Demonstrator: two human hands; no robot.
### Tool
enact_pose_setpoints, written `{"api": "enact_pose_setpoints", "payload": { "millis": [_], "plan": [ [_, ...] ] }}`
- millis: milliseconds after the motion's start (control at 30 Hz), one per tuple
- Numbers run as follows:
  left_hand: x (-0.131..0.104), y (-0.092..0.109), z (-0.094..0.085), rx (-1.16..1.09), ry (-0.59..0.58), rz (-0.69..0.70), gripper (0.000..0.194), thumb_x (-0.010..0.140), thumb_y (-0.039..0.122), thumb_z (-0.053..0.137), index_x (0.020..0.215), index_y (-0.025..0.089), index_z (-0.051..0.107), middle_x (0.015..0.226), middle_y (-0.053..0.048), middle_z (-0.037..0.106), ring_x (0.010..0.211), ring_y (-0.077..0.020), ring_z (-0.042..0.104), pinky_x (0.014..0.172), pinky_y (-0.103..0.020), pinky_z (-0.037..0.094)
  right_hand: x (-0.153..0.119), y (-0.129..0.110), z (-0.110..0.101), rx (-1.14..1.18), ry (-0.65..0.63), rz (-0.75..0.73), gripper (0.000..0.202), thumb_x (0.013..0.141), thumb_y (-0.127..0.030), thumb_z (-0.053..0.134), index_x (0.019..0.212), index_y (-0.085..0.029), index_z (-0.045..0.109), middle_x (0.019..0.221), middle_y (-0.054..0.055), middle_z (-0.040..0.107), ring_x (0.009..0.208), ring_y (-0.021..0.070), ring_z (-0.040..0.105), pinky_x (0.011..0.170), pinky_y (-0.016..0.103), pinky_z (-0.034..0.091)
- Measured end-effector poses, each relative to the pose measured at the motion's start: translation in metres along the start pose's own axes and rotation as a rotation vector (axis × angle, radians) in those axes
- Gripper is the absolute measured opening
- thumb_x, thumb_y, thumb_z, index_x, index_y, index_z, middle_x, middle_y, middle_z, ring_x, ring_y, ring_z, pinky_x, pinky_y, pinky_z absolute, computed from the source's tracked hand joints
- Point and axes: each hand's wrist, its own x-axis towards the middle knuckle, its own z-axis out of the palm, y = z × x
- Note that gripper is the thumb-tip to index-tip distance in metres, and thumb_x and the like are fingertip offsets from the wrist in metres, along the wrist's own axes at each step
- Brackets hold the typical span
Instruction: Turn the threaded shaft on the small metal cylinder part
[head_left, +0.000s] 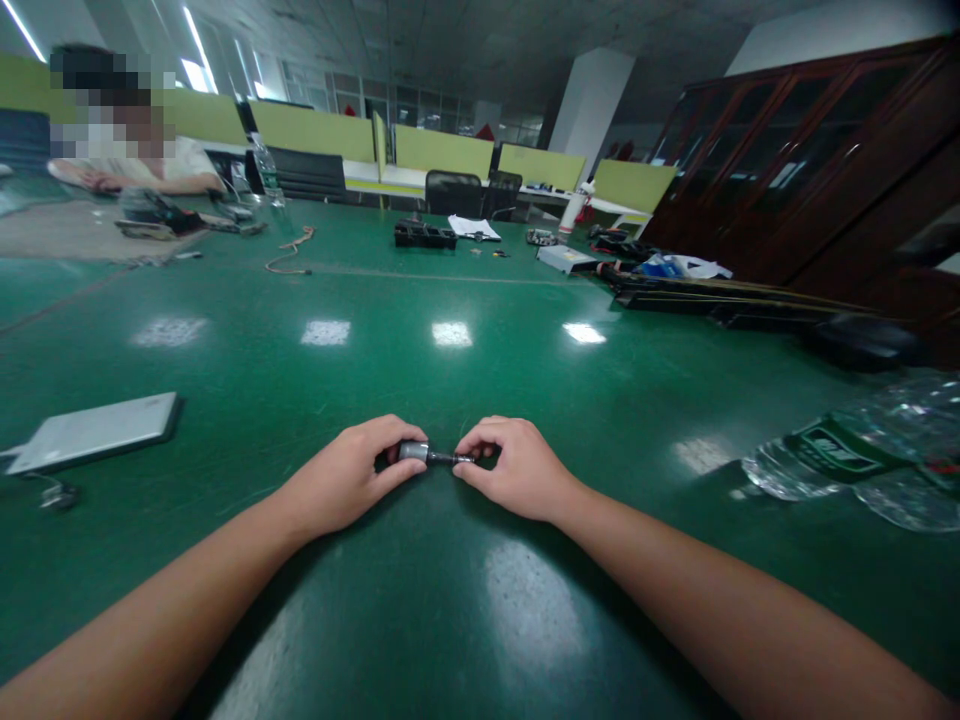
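Note:
A small tool [415, 452] with a thick grey and black body and a thin dark shaft lies sideways between my hands, low over the green table [450, 385]. The fingers and thumb of my left hand [349, 478] are closed round its thick body. My right hand [517, 468] pinches the thin end of the shaft between thumb and fingertips. Part of the body is hidden behind the left fingers, and the shaft's tip is covered by the right ones.
A white flat device [101, 432] with a cable is at the left. Clear bottles [832, 455] lie at the right. Farther back are a black tray [424, 235], papers [474, 228], a silver box [566, 259] and long dark strips [697, 295]. A person [135, 165] sits at the far left.

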Motion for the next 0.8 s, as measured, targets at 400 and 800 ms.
{"api": "enact_pose_setpoints", "payload": {
  "millis": [400, 800],
  "plan": [
    [-0.0001, 0.0016, -0.0002, 0.001, 0.026, -0.056, 0.024, 0.091, 0.037, 0.057, 0.106, 0.02, 0.064, 0.093, -0.004, 0.065, 0.079, -0.0188, 0.059, 0.072, -0.029, 0.048, 0.0009, 0.004, -0.006, -0.144, 0.036, 0.093, 0.008, 0.071, -0.02, 0.07, 0.078, -0.022, 0.072, 0.079, 0.0, 0.068, 0.075, 0.0158, 0.058, 0.069, 0.03, 0.041],
    [0.0002, 0.0029, -0.0006, -0.008, 0.028, -0.071, 0.024, 0.091, 0.037, 0.058, 0.107, 0.02, 0.063, 0.093, -0.004, 0.065, 0.079, -0.0192, 0.06, 0.072, -0.03, 0.048, 0.0015, 0.0058, -0.0048, -0.089, 0.04, 0.088, 0.008, 0.07, -0.02, 0.069, 0.078, -0.022, 0.072, 0.079, 0.0, 0.067, 0.073, 0.015, 0.058, 0.068, 0.028, 0.041]
  ]
}}
